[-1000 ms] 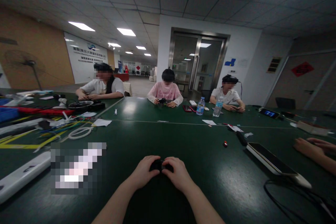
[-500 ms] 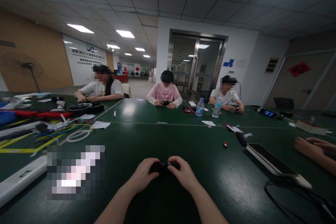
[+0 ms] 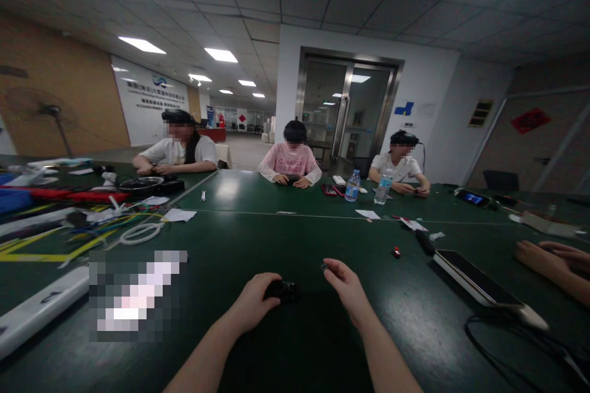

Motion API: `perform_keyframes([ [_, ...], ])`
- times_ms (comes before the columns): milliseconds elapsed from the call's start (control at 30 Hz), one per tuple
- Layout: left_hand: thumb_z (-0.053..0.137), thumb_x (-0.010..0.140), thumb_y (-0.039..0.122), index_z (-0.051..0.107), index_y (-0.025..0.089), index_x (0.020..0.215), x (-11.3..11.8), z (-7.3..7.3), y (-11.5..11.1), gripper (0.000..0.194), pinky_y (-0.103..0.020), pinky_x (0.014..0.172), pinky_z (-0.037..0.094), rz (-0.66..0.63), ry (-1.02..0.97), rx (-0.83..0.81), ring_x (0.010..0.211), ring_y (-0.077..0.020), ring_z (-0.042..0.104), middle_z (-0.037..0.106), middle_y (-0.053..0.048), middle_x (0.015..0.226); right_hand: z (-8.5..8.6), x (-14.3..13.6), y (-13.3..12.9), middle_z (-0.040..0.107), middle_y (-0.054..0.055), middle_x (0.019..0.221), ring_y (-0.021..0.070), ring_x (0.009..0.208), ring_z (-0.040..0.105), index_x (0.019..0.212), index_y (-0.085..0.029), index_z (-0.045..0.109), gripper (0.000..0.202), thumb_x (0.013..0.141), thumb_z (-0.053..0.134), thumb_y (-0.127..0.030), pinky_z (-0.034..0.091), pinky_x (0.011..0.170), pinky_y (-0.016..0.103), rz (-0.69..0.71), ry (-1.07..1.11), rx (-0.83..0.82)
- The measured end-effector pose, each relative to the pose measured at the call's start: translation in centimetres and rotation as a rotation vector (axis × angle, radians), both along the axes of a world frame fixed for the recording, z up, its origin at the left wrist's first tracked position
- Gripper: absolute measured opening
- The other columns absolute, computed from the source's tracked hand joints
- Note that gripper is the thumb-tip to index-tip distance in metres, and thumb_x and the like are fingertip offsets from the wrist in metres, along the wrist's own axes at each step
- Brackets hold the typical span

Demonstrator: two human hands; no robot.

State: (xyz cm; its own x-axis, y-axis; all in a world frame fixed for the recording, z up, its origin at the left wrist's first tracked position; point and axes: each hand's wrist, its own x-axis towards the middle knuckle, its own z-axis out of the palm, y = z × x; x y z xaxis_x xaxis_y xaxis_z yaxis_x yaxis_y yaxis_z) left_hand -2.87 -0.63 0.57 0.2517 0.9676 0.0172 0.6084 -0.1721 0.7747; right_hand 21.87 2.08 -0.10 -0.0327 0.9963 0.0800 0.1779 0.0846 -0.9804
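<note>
My left hand grips the left end of a small black device low over the green table. The thumb and fingers close around it, and its right end sticks out with a glossy patch. To the right and slightly farther off, my right hand is apart from the device. Its thumb and fingertips pinch a small dark piece, too small to name. Most of the device's left side is hidden by my fingers.
A power bank-like slab and black cable lie right; a small red object is nearer. Left are a white bar, a coiled white cable and tools. Bottles and seated people are across; another person's hands are right.
My right hand has moved away from the black device, to the right and slightly forward, with a small dark piece between its fingertips. My left hand stays on the device.
</note>
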Motion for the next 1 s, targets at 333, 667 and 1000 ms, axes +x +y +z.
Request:
perform_keyframes([
  [333, 0.059, 0.070, 0.024, 0.049, 0.022, 0.113, 0.4, -0.2, -0.1, 0.044, -0.042, 0.091, 0.037, -0.038, -0.349, -0.106, 0.105, -0.0259, 0.053, 0.055, -0.010, 0.116, 0.2, -0.6, -0.3, 0.062, 0.005, 0.102, 0.0213, 0.091, 0.059, 0.105, -0.024, 0.059, 0.034, 0.074, 0.056, -0.037, 0.047, 0.079, 0.036, -0.076, 0.094, -0.011],
  [667, 0.058, 0.068, 0.012, 0.045, 0.019, 0.104, 1.6, 0.0, -0.2, 0.038, -0.039, 0.084, 0.043, -0.116, -0.606, -0.201, 0.093, -0.0214, 0.060, 0.060, -0.008, 0.103, 1.7, -3.8, -2.3, 0.063, 0.002, 0.098, 0.0211, 0.098, 0.056, 0.092, -0.024, 0.063, 0.020, 0.073, 0.060, -0.028, 0.040, 0.091, 0.039, 0.174, -0.238, 0.214],
  [1000, 0.058, 0.069, 0.015, 0.047, 0.018, 0.102, 1.6, -0.3, -0.1, 0.035, -0.036, 0.081, 0.044, -0.133, -0.608, -0.238, 0.084, -0.0180, 0.061, 0.062, -0.006, 0.097, 1.4, -5.3, -2.5, 0.058, 0.002, 0.110, 0.0199, 0.106, 0.052, 0.091, -0.027, 0.064, 0.021, 0.071, 0.062, -0.022, 0.037, 0.094, 0.036, 0.256, -0.504, 0.236],
])
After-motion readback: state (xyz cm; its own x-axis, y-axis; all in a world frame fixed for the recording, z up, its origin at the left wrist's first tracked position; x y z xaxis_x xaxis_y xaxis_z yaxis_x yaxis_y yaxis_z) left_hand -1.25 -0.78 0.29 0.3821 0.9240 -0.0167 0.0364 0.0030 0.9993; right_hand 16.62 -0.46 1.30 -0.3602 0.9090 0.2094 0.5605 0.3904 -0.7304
